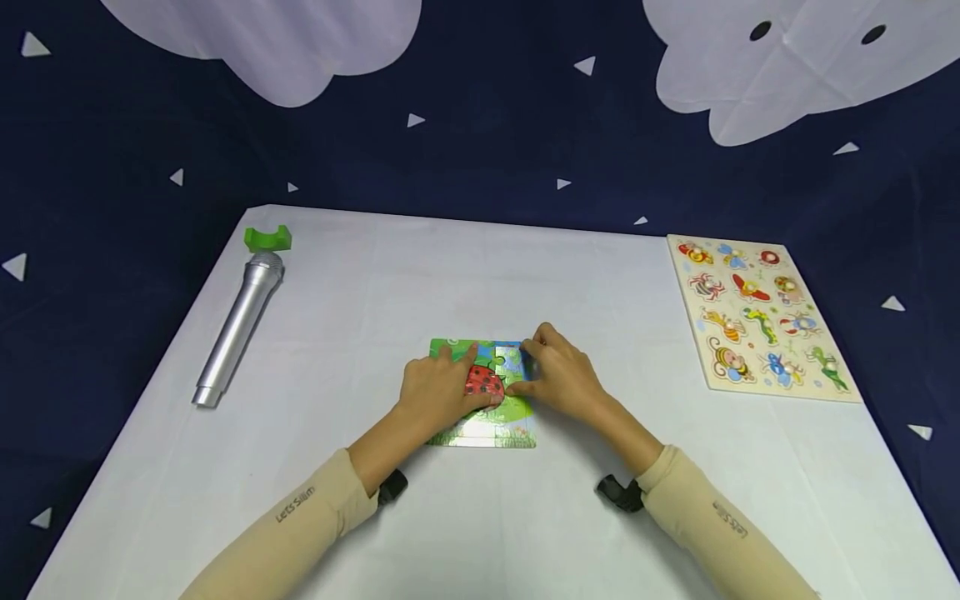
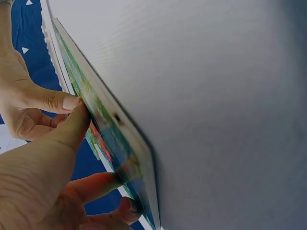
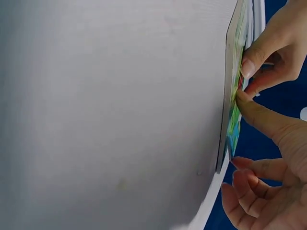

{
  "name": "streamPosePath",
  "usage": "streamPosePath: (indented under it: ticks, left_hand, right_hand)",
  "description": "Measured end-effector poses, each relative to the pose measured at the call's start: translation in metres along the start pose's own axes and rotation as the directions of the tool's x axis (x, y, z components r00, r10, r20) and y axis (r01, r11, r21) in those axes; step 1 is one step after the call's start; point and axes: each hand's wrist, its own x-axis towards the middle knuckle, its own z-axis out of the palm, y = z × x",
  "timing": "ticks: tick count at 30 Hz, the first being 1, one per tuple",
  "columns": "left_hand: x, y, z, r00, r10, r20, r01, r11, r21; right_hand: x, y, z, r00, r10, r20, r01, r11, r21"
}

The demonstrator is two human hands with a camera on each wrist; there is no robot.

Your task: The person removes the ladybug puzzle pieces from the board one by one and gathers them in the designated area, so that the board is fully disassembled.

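Observation:
A jigsaw puzzle (image 1: 480, 429) with a red ladybug on green grass lies in the middle of the table. My left hand (image 1: 437, 392) rests on its left and middle part, fingers spread and thumb across the ladybug. At the right side, my right hand (image 1: 566, 375) pinches a puzzle piece (image 3: 231, 146) between thumb and forefinger, by the upper right corner. In the right wrist view this piece's outer edge stands slightly raised from the board. The left wrist view shows the left fingertips (image 2: 128, 206) pressing on the puzzle's face. Part of the picture is hidden under both hands.
A silver microphone (image 1: 238, 329) lies at the left, its head close to a green arched block (image 1: 268, 240). On the right lies a wooden insect peg board (image 1: 761, 321). The white table (image 1: 480, 275) ends at a dark blue curtain (image 1: 495, 167) behind.

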Motion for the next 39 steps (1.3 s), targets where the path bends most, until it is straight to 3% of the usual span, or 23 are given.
streamPosePath:
  ticks: [8,13,22,31,39]
  left_hand:
    - [-0.002,0.003,0.001,1.0,0.015,-0.004,-0.015,1.0,-0.007]
    - [-0.003,0.006,0.002,1.0,0.02,-0.002,-0.02,1.0,-0.011]
    - [-0.004,0.009,0.003,1.0,0.021,-0.012,-0.021,1.0,-0.02]
    - [0.0,0.006,0.003,0.999,-0.005,0.036,0.006,0.999,-0.04]
    - [-0.001,0.002,0.005,0.999,-0.029,0.045,0.032,0.997,-0.076]
  right_hand:
    - [-0.005,0.001,0.005,0.997,0.076,-0.009,-0.076,0.995,0.062]
    - [-0.007,0.002,0.007,0.997,0.077,-0.027,-0.074,0.993,0.087]
    - [-0.007,0.005,0.005,0.997,0.076,0.012,-0.077,0.994,0.072]
    - [-0.002,0.008,-0.003,0.997,0.072,0.017,-0.074,0.993,0.089]
    - [-0.021,0.036,-0.022,0.995,0.089,-0.034,-0.084,0.991,0.107]
